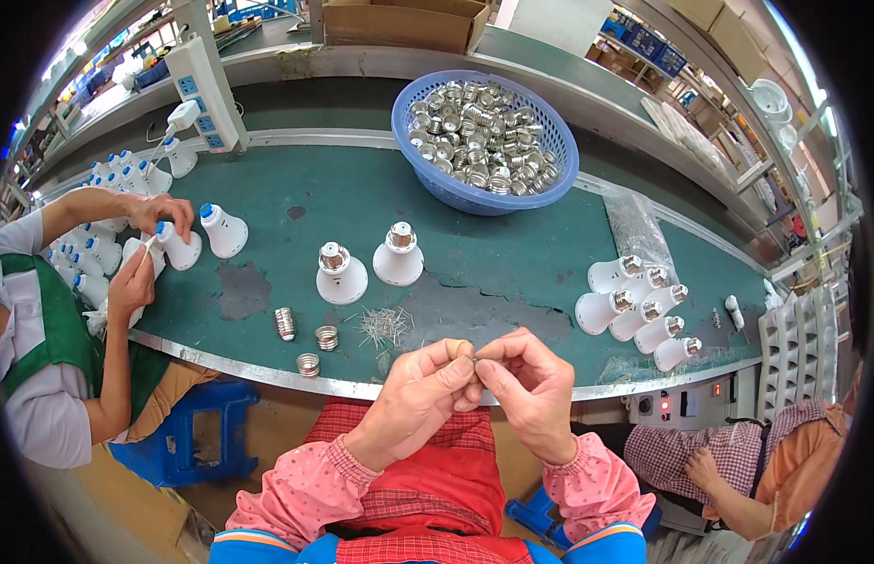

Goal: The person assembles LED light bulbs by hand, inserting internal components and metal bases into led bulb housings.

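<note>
1. My left hand (416, 397) has thumb and forefinger pressed together in a pinch, knuckles turned up over the near edge of the green bench (521, 249).
2. My right hand (533, 387) meets it, thumb and forefinger also brought together, its tips right against the left ones.
3. Between the two sets of fingertips I have a tiny dark piece (474, 360); it is too small and too covered for me to tell what it is.
4. Taking that piece as the clock's centre, a loose pile of thin metal pins (385, 327) lies near my left hand at ten o'clock.
5. Three threaded metal caps (284, 324) sit farther out, between nine and ten, one of them at the bench edge.
6. Two white bulb housings (343, 280) with metal caps on top stand upright between ten and eleven.
7. At twelve, a blue basket (484, 199) is heaped with more metal caps.
8. Between two and three, a group of capped bulbs (634, 318) lies tilted, caps pointing right.
9. At ten, well apart, a co-worker's hands (136, 280) hold a blue-topped housing (179, 248).
</note>
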`<state>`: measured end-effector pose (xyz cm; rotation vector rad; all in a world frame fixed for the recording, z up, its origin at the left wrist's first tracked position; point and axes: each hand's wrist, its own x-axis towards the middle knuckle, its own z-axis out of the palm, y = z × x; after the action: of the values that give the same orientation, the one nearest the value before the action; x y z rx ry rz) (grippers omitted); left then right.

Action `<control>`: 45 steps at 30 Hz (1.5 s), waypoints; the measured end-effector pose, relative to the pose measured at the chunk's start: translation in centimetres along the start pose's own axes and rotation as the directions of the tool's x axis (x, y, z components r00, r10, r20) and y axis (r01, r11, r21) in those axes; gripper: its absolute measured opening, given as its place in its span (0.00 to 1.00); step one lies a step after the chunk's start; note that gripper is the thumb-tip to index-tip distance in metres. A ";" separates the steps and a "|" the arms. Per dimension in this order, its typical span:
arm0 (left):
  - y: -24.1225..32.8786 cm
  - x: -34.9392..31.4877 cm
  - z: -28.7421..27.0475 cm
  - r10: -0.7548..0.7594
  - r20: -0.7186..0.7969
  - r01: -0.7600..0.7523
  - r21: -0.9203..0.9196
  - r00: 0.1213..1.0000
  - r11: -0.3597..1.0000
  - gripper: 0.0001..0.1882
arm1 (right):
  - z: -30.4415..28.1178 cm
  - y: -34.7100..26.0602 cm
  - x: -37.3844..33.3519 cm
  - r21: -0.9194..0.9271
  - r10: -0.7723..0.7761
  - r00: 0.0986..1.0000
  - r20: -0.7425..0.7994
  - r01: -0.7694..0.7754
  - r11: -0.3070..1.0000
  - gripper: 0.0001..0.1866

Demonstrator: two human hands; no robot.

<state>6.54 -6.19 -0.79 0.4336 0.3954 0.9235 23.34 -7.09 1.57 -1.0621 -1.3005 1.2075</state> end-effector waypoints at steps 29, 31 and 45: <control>-0.4 -0.7 -0.5 0.305 -0.129 -0.194 0.528 0.944 0.826 0.08 | 0.8 1.4 -0.3 -0.411 -0.258 0.965 0.045 0.253 0.876 0.05; 0.4 0.0 -0.5 0.577 -0.092 -0.266 0.821 0.811 0.505 0.15 | 0.0 1.9 0.0 -0.413 -0.280 0.960 0.012 0.260 0.873 0.05; 0.1 4.0 -0.3 0.683 0.243 -0.323 0.946 0.689 -0.011 0.22 | -2.5 -1.6 0.7 -0.245 -0.066 0.994 -0.083 0.044 0.969 0.02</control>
<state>8.52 -2.74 -1.56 1.7931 1.2039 1.4260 25.83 -6.33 3.17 -1.2322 -1.4226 0.9643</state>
